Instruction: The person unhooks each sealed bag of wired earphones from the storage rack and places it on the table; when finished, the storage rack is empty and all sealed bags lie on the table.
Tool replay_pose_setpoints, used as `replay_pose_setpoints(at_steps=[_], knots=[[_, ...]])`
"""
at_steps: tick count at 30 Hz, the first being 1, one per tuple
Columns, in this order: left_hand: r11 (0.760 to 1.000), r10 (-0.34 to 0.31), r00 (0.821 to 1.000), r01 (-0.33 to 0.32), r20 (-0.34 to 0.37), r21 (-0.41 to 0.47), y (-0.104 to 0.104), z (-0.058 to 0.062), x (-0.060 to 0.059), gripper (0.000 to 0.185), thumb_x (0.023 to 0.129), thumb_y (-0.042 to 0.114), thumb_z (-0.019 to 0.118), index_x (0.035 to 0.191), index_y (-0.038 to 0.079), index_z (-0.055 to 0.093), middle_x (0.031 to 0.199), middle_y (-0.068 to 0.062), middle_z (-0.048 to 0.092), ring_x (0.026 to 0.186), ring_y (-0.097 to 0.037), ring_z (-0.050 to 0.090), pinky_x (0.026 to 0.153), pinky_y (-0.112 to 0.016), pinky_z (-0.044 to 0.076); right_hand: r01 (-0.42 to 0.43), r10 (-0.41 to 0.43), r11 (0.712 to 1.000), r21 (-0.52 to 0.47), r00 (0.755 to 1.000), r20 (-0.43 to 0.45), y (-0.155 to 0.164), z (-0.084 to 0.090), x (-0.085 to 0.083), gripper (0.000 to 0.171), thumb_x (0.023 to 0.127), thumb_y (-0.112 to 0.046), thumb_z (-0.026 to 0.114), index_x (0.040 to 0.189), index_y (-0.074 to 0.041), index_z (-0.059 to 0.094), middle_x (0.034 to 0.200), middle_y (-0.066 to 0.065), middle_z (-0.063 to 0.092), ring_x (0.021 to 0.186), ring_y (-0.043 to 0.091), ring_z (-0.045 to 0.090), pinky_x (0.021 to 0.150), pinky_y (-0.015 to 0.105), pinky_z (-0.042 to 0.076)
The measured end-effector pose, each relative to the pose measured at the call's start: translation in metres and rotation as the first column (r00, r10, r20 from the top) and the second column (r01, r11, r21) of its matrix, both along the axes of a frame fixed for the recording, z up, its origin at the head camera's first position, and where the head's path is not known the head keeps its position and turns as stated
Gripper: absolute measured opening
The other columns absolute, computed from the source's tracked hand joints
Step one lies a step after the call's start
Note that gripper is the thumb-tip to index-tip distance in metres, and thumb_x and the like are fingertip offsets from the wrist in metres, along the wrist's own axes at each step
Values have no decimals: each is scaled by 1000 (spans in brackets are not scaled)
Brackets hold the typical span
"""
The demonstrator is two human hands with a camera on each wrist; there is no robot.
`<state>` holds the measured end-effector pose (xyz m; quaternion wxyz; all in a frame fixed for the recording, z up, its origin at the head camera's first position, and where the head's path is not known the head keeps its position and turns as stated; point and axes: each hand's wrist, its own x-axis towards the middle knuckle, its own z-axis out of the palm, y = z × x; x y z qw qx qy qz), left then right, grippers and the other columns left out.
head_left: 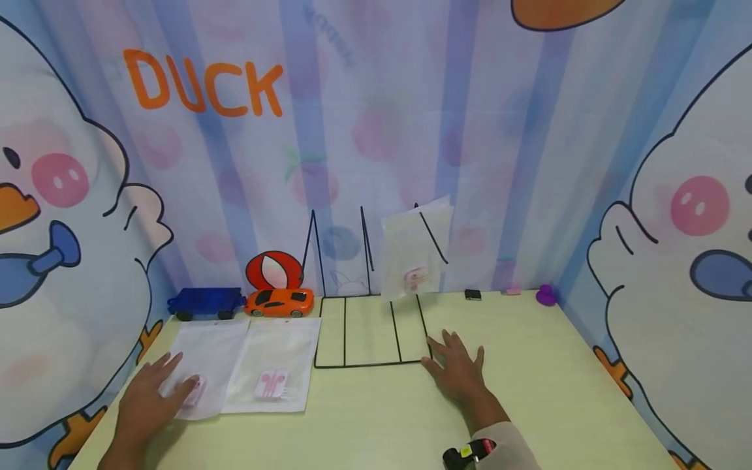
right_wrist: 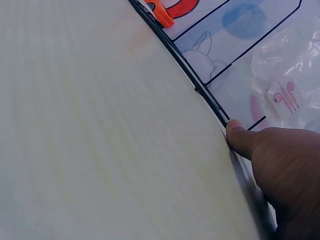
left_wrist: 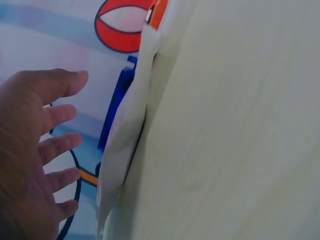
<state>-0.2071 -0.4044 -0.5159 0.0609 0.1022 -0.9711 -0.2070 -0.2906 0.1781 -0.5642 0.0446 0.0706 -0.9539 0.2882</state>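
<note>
My left hand is over the left one of two white zip pouches, fingers spread; the left wrist view shows a gap between hand and pouch. Beside it lies the right pouch, holding pink earphones in a clear case. A black wire rack has several upright prongs. From its right prong hangs another pouch, also with pink earphones. At the rack's front right corner rests my right hand, fingers extended and spread, thumb touching the wire in the right wrist view.
Along the back edge stand a blue toy wagon and an orange toy car. Further right are a small black object, a pink block and a purple toy duck. A printed curtain encloses the table.
</note>
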Motion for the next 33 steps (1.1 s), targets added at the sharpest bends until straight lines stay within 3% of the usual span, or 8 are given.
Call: replay_pose_setpoints(at_steps=[7,16,25,33], knots=[[992,-107,991,102,-84,-69,31,4,-9,81,102,48,71,160,-4,48,166,-38,38,152,-66,34,122,-79,31,4,-4,1000,4,1000,4,2,4,2,57,108,-47,63,159,-22,59,177,18,38,168,44,24,126,85,-4],[985,-157,986,152,-53,-78,88,9,-28,84,101,55,69,165,6,45,170,-34,38,153,-61,39,121,-80,33,4,-4,1000,2,1000,15,3,5,4,56,109,-44,64,160,-21,58,177,19,37,169,45,23,126,85,-5],[972,-223,971,215,-88,-92,146,11,-39,79,99,49,73,163,8,51,169,-29,44,152,-58,44,123,-76,36,1,-1,1000,-10,1000,-10,0,5,4,57,107,-45,64,158,-19,60,176,20,39,167,46,26,126,85,-4],[966,-259,960,257,-102,-38,188,9,-48,75,99,46,74,163,12,53,170,-25,45,155,-57,41,124,-76,35,-4,4,1000,3,1000,7,-1,6,4,56,109,-45,63,160,-21,58,177,19,37,169,44,23,126,85,-5]])
